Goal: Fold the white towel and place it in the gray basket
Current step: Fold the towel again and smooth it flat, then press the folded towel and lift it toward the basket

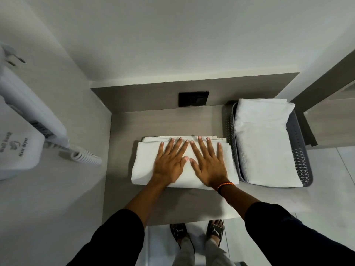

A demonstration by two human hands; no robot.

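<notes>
- Your left hand (170,166) lies flat and spread on the white towel (146,166), palm down, gripping nothing; fingers fanned toward the wall.
- Your right hand (208,166) is the same — flat, fingers apart, pressing, not clasping. Its index fingertip meets the left index tip near the towel's far edge, and the thumbs nearly touch below. A braided band (225,186) sits on that wrist.
- The towel under your palms is a thick folded rectangle on the grey-brown counter (163,121). Several layer edges show along its far side, slightly stepped rather than flush.
- The towel's right edge lies just beside the gray basket (298,160), which stands on the counter's right end.
- The basket already carries another folded towel (263,143), which fills most of it and rises above the rim.
- Further out: a black wall socket (193,98) behind the counter, a wall hair dryer (21,143) with its coiled cord (86,157) at far left.
- Judgement: folding looks done or nearly so; the lift and transfer remain.
- Risks: lift from the top only and the stepped layers could slide open — the stack is thick and loose. Setting it on the already high pile, it may sit tilted and slump over the rim. Dragging it sideways could catch the basket wall and nudge the basket toward the counter's end.
</notes>
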